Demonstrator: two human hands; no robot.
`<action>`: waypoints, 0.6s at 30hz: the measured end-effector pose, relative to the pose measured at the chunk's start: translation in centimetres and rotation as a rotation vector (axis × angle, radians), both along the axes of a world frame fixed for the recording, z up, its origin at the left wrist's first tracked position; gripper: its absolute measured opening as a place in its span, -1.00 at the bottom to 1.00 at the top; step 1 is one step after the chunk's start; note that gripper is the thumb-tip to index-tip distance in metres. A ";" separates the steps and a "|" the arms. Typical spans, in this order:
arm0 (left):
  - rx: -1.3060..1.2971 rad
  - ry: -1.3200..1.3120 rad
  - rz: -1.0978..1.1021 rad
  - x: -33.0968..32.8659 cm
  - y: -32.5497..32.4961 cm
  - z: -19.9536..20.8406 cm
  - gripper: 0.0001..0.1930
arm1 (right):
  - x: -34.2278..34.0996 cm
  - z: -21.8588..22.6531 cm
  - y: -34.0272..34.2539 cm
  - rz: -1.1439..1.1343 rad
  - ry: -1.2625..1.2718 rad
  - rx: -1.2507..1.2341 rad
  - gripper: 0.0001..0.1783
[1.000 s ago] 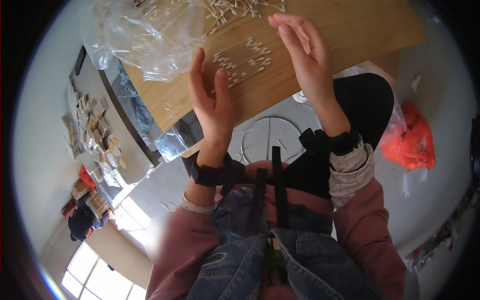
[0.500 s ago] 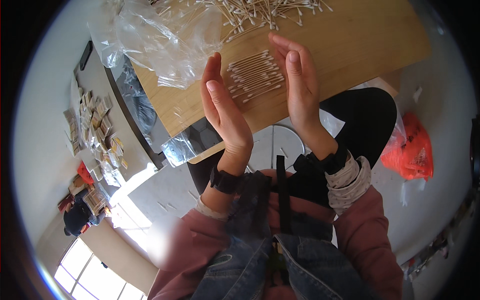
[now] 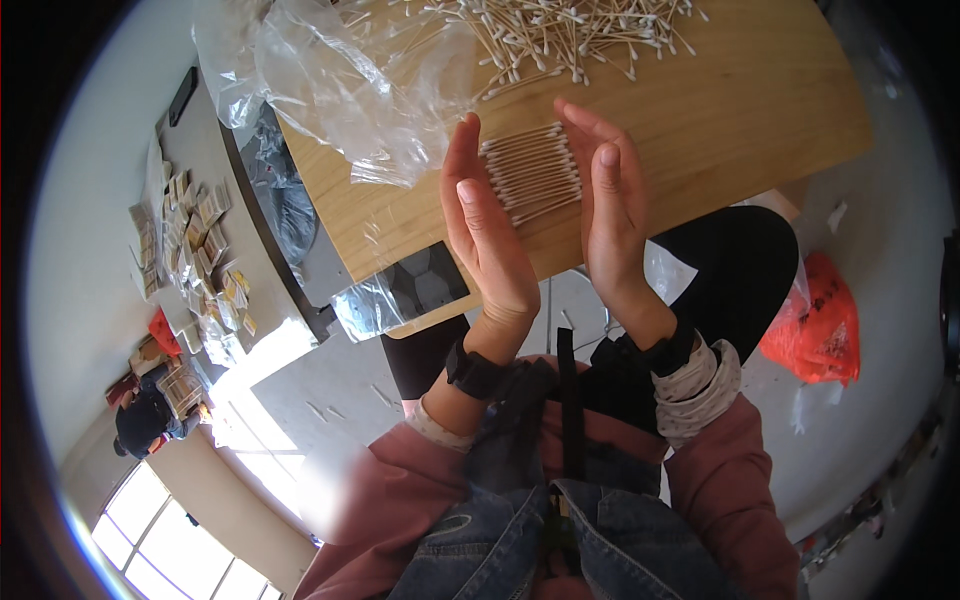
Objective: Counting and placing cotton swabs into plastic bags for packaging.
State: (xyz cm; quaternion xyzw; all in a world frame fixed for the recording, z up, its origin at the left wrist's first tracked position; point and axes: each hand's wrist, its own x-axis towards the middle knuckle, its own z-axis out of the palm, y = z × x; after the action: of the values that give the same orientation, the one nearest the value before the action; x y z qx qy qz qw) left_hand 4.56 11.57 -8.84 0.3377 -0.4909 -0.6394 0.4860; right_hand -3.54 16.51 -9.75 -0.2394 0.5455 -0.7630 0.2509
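A row of several cotton swabs (image 3: pixel 532 174) lies side by side on the wooden table (image 3: pixel 740 120), their tips lined up at both ends. My left hand (image 3: pixel 488 215) stands on edge along the left tips, fingers stretched out and thumb raised. Along the right tips my right hand (image 3: pixel 612 190) is held the same way, palm facing the other. The swabs lie between the two palms, touching or nearly touching them. Beyond my fingertips a loose heap of cotton swabs (image 3: pixel 575 35) is spread on the table.
A clear plastic bag (image 3: pixel 360 95) lies crumpled at the table's left. Small packs (image 3: pixel 200 225) are piled on another surface further left, near a person (image 3: pixel 145 415). A red plastic bag (image 3: pixel 820 325) rests on the floor at right; a few swabs (image 3: pixel 325 412) lie on the floor.
My hands have come closer together around the row. The swabs, staggered before, now have even ends. The view has shifted slightly.
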 end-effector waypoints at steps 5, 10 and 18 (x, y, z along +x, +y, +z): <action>-0.028 0.073 -0.052 0.2 -0.2 -0.2 -0.41 | -0.3 0.0 0.2 0.066 -0.091 -0.069 -0.54; -0.062 -0.126 -0.139 3.3 -0.5 1.3 -0.31 | -2.4 1.9 0.9 0.184 0.338 0.085 -0.31; -0.568 -0.742 -0.292 4.9 -1.2 0.5 -0.19 | -3.2 1.1 1.6 0.312 0.839 0.353 -0.02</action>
State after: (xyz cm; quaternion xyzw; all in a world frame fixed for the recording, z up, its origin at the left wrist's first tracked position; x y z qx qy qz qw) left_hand 9.47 10.38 -8.34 0.3245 -0.8282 -0.3780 0.2566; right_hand -6.78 18.10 -8.65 -0.5591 0.6786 -0.4496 0.1575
